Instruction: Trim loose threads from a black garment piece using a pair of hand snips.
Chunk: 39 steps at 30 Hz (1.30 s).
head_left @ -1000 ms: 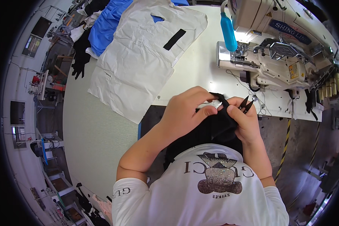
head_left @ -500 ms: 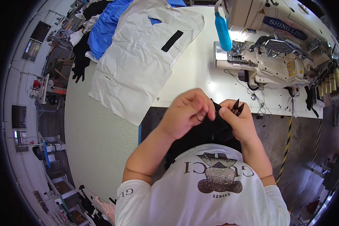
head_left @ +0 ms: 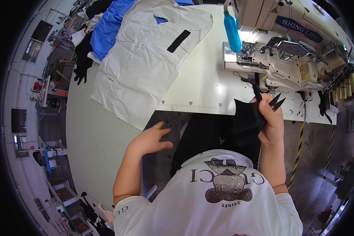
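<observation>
- At the front edge of the white table (head_left: 200,86), toward the right, the right hand (head_left: 270,116) grips a piece of black cloth (head_left: 246,116) between thumb and fingers; the cloth hangs to the left of the hand, over the lap.
- From the same hand, 2 dark pointed blades (head_left: 279,104) stick out past the fingers — their handles are hidden.
- Above the thumb, a narrow black strip (head_left: 257,92) rises toward the sewing machine (head_left: 283,72); I cannot tell whether they touch.
- Well apart, the left hand (head_left: 148,141) holds nothing, its fingers loose and spread near the table's corner.
- Across the table lies a creased white sheet (head_left: 137,70) with a black patch (head_left: 179,41) — blue cloth (head_left: 108,31) is bunched beside it.
- Near the machine's front hangs a bright blue tube (head_left: 233,33).
</observation>
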Each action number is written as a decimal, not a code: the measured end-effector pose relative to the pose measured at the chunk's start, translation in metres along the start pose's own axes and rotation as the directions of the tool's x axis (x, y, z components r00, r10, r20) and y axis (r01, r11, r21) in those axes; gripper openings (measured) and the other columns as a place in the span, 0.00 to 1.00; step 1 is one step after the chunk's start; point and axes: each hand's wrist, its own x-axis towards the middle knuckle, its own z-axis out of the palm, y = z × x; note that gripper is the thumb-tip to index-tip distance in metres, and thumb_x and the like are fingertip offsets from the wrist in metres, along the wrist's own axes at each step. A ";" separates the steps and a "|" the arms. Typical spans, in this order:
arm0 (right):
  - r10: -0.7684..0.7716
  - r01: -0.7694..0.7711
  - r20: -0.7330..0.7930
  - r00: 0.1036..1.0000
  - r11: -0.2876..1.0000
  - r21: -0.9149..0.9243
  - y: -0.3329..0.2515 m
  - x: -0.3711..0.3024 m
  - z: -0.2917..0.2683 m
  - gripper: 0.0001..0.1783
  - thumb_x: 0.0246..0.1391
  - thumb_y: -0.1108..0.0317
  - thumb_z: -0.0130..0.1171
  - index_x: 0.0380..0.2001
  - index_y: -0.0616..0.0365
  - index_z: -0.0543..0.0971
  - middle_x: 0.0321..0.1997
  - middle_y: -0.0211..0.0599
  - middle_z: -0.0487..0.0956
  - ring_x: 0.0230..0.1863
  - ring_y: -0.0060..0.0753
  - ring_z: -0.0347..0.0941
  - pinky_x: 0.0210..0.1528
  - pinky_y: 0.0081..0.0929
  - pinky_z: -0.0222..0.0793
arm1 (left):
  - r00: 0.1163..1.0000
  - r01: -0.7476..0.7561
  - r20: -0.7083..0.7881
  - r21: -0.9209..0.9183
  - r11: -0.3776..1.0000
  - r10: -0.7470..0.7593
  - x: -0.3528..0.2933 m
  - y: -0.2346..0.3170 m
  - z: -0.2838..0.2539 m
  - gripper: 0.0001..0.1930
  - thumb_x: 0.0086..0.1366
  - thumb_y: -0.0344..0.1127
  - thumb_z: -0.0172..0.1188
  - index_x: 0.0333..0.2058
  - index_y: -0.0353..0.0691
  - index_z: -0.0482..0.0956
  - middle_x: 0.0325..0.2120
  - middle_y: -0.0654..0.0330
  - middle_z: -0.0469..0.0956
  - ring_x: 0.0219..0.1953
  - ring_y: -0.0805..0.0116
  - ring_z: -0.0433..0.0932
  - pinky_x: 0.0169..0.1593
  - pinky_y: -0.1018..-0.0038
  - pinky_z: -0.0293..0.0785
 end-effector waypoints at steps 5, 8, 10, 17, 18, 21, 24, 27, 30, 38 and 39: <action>0.031 -0.029 0.029 0.999 0.995 -0.092 0.001 0.003 0.012 0.11 0.51 0.64 0.62 0.32 0.62 0.79 0.19 0.21 0.74 0.15 0.06 0.57 0.16 0.08 0.46 | 0.963 0.265 0.023 0.087 0.960 -0.267 0.008 0.041 -0.047 0.13 0.53 0.36 0.62 0.35 0.36 0.78 0.43 0.47 0.73 0.44 0.54 0.74 0.57 0.65 0.63; 0.031 -0.028 0.029 0.999 0.995 -0.098 0.001 0.000 0.022 0.10 0.50 0.66 0.62 0.32 0.61 0.79 0.19 0.20 0.74 0.16 0.06 0.58 0.16 0.08 0.46 | 0.818 -0.264 -0.514 0.066 0.962 0.260 0.004 0.079 -0.045 0.23 0.53 0.40 0.63 0.47 0.41 0.73 0.49 0.50 0.70 0.52 0.53 0.68 0.59 0.65 0.58; 0.026 -0.021 0.038 0.999 0.991 -0.132 0.005 -0.003 0.020 0.10 0.50 0.66 0.63 0.32 0.61 0.79 0.19 0.20 0.74 0.16 0.06 0.59 0.17 0.08 0.47 | 0.779 -0.510 -0.536 -0.241 0.826 0.325 0.019 0.097 -0.042 0.27 0.56 0.48 0.61 0.51 0.38 0.70 0.50 0.51 0.69 0.55 0.55 0.66 0.60 0.67 0.57; -0.049 0.093 0.117 0.992 0.907 -0.411 0.001 -0.012 0.024 0.08 0.52 0.71 0.61 0.32 0.65 0.77 0.24 0.22 0.75 0.25 0.09 0.64 0.27 0.10 0.58 | 0.942 -0.232 -0.080 -0.857 0.460 0.327 0.065 0.146 -0.012 0.34 0.57 0.61 0.55 0.47 0.31 0.71 0.40 0.54 0.72 0.43 0.71 0.70 0.45 0.77 0.66; -0.082 0.120 0.100 0.992 0.871 -0.476 0.001 -0.013 0.024 0.08 0.52 0.71 0.60 0.31 0.66 0.77 0.24 0.21 0.73 0.24 0.08 0.62 0.26 0.10 0.57 | 0.922 -0.356 -0.265 -0.867 0.347 0.284 0.065 0.156 -0.007 0.27 0.61 0.53 0.55 0.42 0.30 0.74 0.38 0.56 0.73 0.38 0.72 0.71 0.42 0.80 0.67; -0.104 0.130 0.083 0.991 0.874 -0.467 -0.003 -0.011 0.027 0.08 0.51 0.71 0.61 0.30 0.66 0.76 0.22 0.20 0.72 0.23 0.08 0.60 0.24 0.11 0.55 | 0.746 -0.664 -0.620 -0.673 0.325 0.243 0.070 0.170 -0.002 0.19 0.64 0.45 0.54 0.37 0.29 0.76 0.34 0.58 0.73 0.36 0.72 0.72 0.42 0.80 0.67; -0.005 0.057 0.106 0.994 0.870 -0.491 -0.009 -0.012 0.026 0.08 0.50 0.71 0.61 0.28 0.66 0.76 0.21 0.19 0.70 0.21 0.08 0.57 0.23 0.12 0.53 | 0.683 -0.711 -0.716 -0.608 0.353 0.144 0.064 0.178 -0.014 0.13 0.66 0.36 0.52 0.31 0.29 0.75 0.30 0.59 0.72 0.34 0.71 0.73 0.40 0.79 0.67; 0.051 0.068 0.205 0.977 0.843 -0.534 -0.013 -0.010 0.028 0.08 0.47 0.70 0.64 0.26 0.63 0.77 0.17 0.18 0.68 0.19 0.08 0.56 0.21 0.14 0.52 | 0.547 -0.785 -0.829 -0.456 0.419 0.122 0.057 0.174 -0.034 0.12 0.65 0.35 0.53 0.28 0.31 0.75 0.26 0.61 0.71 0.30 0.74 0.71 0.36 0.81 0.65; 0.086 0.069 0.266 0.960 0.849 -0.524 -0.017 -0.010 0.016 0.08 0.46 0.70 0.65 0.23 0.61 0.76 0.17 0.16 0.67 0.19 0.08 0.56 0.21 0.14 0.51 | 0.378 -0.813 -0.922 -0.288 0.505 0.083 0.041 0.177 -0.081 0.11 0.65 0.32 0.52 0.25 0.32 0.74 0.25 0.63 0.72 0.29 0.77 0.68 0.36 0.82 0.62; 0.240 -0.029 0.328 0.914 0.843 -0.536 -0.022 -0.016 -0.019 0.06 0.45 0.73 0.60 0.20 0.60 0.74 0.15 0.16 0.63 0.20 0.10 0.56 0.22 0.16 0.53 | 0.307 -0.767 -0.942 -0.330 0.551 -0.136 0.013 0.150 -0.181 0.16 0.63 0.41 0.57 0.31 0.30 0.79 0.23 0.64 0.76 0.23 0.81 0.71 0.27 0.84 0.67; 0.196 -0.002 0.307 0.931 0.845 -0.534 -0.020 -0.016 -0.023 0.04 0.45 0.73 0.59 0.21 0.60 0.74 0.16 0.17 0.64 0.20 0.10 0.56 0.23 0.16 0.54 | 0.325 -0.750 -0.932 -0.357 0.556 -0.161 0.015 0.148 -0.186 0.16 0.63 0.41 0.57 0.31 0.30 0.80 0.23 0.64 0.76 0.23 0.81 0.71 0.27 0.84 0.67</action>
